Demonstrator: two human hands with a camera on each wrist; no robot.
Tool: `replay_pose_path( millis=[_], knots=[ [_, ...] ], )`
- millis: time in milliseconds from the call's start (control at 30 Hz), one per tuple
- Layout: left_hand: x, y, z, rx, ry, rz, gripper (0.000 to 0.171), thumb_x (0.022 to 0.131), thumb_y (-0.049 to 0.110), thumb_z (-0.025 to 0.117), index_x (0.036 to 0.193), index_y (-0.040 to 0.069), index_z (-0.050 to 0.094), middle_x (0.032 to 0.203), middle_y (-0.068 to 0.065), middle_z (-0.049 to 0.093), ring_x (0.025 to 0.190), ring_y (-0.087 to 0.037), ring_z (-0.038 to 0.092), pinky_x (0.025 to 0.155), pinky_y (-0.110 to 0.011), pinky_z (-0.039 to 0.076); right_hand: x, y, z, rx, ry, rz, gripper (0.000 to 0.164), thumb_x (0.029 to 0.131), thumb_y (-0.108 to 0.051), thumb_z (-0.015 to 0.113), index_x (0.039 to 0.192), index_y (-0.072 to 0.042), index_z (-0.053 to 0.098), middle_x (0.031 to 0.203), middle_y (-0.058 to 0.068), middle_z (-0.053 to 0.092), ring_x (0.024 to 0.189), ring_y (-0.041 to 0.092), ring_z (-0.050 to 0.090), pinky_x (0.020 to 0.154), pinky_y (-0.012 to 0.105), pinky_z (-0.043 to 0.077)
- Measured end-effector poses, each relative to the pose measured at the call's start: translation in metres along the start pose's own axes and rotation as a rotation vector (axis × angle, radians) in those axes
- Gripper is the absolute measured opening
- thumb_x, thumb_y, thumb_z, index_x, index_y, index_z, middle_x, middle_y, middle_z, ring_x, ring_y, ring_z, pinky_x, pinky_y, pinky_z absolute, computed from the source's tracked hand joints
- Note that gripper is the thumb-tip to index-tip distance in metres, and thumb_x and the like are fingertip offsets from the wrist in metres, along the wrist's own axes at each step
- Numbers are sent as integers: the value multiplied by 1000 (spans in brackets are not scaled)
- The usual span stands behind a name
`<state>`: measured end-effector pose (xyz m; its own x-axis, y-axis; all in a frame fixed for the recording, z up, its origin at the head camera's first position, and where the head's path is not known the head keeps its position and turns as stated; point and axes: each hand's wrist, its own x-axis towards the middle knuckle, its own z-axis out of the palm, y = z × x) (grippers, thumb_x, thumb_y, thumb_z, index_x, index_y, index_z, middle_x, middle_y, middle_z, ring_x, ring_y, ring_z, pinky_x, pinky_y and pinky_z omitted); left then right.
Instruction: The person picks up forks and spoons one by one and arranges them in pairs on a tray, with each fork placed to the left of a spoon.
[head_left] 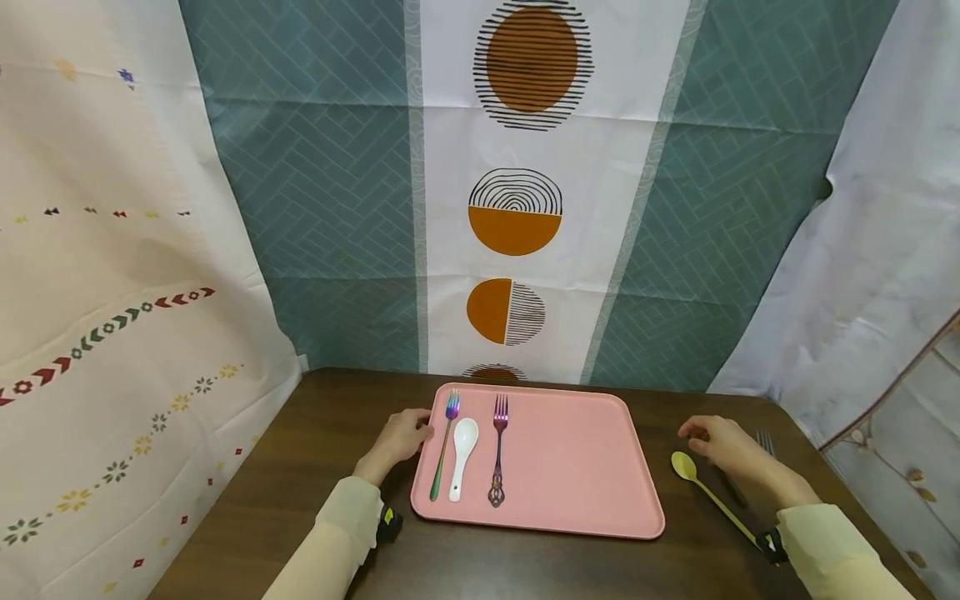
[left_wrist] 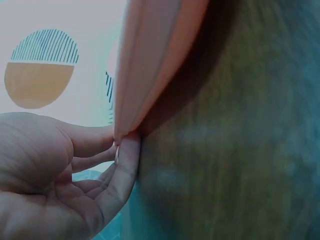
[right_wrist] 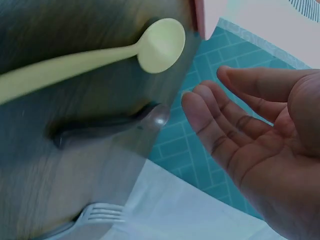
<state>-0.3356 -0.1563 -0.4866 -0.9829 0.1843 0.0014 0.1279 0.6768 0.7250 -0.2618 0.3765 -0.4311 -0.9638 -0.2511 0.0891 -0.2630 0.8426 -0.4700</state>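
Observation:
My left hand [head_left: 397, 437] is at the left rim of a pink tray [head_left: 570, 467]. In the left wrist view its thumb and fingers pinch the tray's edge. On the tray's left part lie a rainbow-coloured fork [head_left: 442, 457], a white spoon [head_left: 461, 458] and a fork with an ornate handle [head_left: 498, 454]. Right of the tray, my right hand [head_left: 723, 446] hovers over the table with loosely bent fingers and nothing in them. A yellow spoon [right_wrist: 161, 46], a dark-handled spoon [right_wrist: 105, 127] and a silver fork [right_wrist: 102, 214] lie below it.
The brown wooden table [head_left: 300, 492] carries the tray and the cutlery. A patterned cloth [head_left: 517, 167] hangs behind its far edge, with light cloths [head_left: 112, 292] at the sides.

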Motion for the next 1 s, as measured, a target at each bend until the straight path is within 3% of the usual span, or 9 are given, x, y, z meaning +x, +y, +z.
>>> replay_pose_path(
  millis=[233, 500, 733, 1000],
  knots=[
    [3, -2, -1, 11, 0, 3, 39, 102, 6, 62, 138, -8, 60, 103, -17, 72, 79, -21, 69, 77, -41, 63, -9, 3, 3, -26, -20, -22, 13, 93, 6, 65, 105, 5, 68, 86, 3, 63, 68, 10, 55, 55, 27, 50],
    [5, -4, 0, 45, 17, 14, 38, 101, 6, 63, 136, -8, 62, 103, -16, 71, 78, -21, 63, 75, -38, 60, -18, 14, 12, -138, 5, -52, 12, 87, 5, 71, 97, -1, 71, 87, -1, 63, 78, 10, 55, 66, 33, 49],
    [3, -5, -3, 22, 25, -11, 39, 101, 6, 63, 138, -8, 61, 105, -17, 72, 82, -22, 66, 79, -41, 62, -19, 16, 20, -127, 13, -114, 13, 84, 8, 70, 92, -2, 70, 81, -4, 60, 73, 7, 52, 63, 32, 48],
    [5, -3, 1, 24, 11, -4, 40, 101, 6, 63, 138, -9, 60, 106, -18, 72, 82, -21, 68, 79, -41, 62, -31, 19, 26, -145, 36, -63, 14, 83, 7, 73, 92, -3, 69, 79, -5, 57, 72, 6, 51, 63, 31, 47]
  ],
)
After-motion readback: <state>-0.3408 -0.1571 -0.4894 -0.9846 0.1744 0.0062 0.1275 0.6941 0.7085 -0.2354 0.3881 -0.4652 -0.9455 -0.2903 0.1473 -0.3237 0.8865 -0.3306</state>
